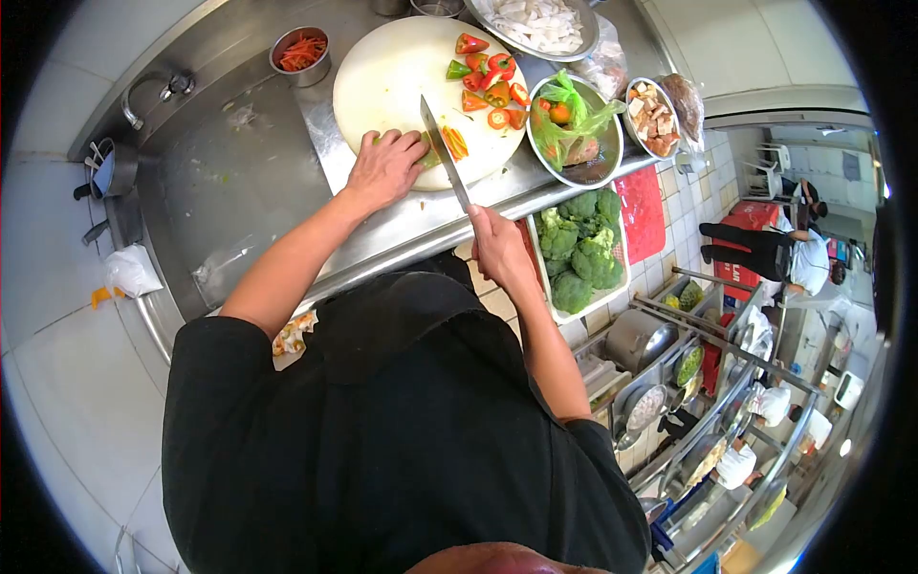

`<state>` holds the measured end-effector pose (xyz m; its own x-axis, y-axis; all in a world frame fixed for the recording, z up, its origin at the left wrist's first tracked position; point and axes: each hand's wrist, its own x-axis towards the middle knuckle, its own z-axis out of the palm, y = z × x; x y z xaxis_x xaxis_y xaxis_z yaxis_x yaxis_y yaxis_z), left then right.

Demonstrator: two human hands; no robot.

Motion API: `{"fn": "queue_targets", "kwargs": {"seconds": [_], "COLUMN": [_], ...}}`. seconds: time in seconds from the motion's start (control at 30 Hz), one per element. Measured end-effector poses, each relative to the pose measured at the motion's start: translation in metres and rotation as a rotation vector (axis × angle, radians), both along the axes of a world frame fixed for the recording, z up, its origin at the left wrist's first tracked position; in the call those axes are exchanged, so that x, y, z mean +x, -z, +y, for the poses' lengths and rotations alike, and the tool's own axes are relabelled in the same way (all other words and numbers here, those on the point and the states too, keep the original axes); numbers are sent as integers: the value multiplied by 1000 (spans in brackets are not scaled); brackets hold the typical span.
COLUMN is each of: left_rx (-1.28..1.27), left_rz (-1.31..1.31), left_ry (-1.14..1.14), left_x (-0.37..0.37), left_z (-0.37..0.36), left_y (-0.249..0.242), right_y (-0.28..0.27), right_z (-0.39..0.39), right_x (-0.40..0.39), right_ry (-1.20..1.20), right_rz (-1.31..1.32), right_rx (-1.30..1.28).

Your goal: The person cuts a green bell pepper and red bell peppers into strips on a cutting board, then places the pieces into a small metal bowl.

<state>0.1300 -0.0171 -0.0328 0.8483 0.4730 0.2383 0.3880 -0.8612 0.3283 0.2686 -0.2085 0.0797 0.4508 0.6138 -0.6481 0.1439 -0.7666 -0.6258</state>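
Note:
My right hand (498, 247) is wrapped round the handle of a kitchen knife (442, 143), whose long blade lies across the round white cutting board (373, 77). On the board, my left hand (387, 170) presses with curled fingers on a greenish pepper piece (432, 156), mostly hidden beneath them. The blade is right beside those fingertips. Thin orange pepper strips (455, 143) lie on the blade's other side. Farther back on the board sit several cut red, orange and green pepper pieces (495, 91).
A metal bowl (612, 165) with a green plastic bag stands right of the board, near a bowl of meat chunks (653, 120). Shredded carrot fills a small pot (301, 57). Left is a steel sink (229, 172); a broccoli crate (612, 292) sits below the counter. Other people work far right.

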Motion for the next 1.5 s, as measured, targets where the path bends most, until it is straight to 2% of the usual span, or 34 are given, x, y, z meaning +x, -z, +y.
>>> {"fn": "queue_targets", "kwargs": {"seconds": [0.1,0.17,0.2,0.37,0.43,0.53,0.57,0.67,0.77,0.87,0.97,1.17,1.23,1.3,1.4,1.5], "left_rx": [-44,-97,-111,-154,-116,-119,-122,-119,-137,-106,-106,-157,-176,-147,-183,-172], "left_rz": [22,68,70,37,17,1,-5,-34,-51,-115,-152,-157,-162,-178,-122,18], "left_ry": [12,15,18,4,-5,1,-2,3,-9,-6,3,-13,-11,-20,-14,15], "left_x": [0,1,0,1,1,0,-1,1,-5,-2,-1,-4,-4,-4,-8,-17], "left_z": [1,1,0,2,2,-2,1,3,-2,2,5,1,3,3,0,0], "left_y": [-1,-7,-5,-2,-1,-1,-1,2,4,10,12,10,13,16,19,2], "right_y": [7,43,43,21,-3,42,41,-15,29,44,16,36,14,-16,41,53], "right_z": [-15,-13,-10,-6,-4,1,-2,6,-3,0,-1,0,7,5,-6,-2], "right_x": [-5,0,0,2,-5,-3,-1,-7,-6,-4,-6,-8,-9,-15,-15,-12], "right_ry": [-41,-71,-76,-66,2,-74,-55,13,-59,-77,-77,-75,-51,-12,-83,-99], "right_rz": [-92,-136,-136,-99,12,-149,-120,18,-113,-153,-103,-122,-77,17,-147,-176], "right_rx": [47,110,112,52,-89,114,74,-119,48,108,56,69,33,-106,63,131]}}
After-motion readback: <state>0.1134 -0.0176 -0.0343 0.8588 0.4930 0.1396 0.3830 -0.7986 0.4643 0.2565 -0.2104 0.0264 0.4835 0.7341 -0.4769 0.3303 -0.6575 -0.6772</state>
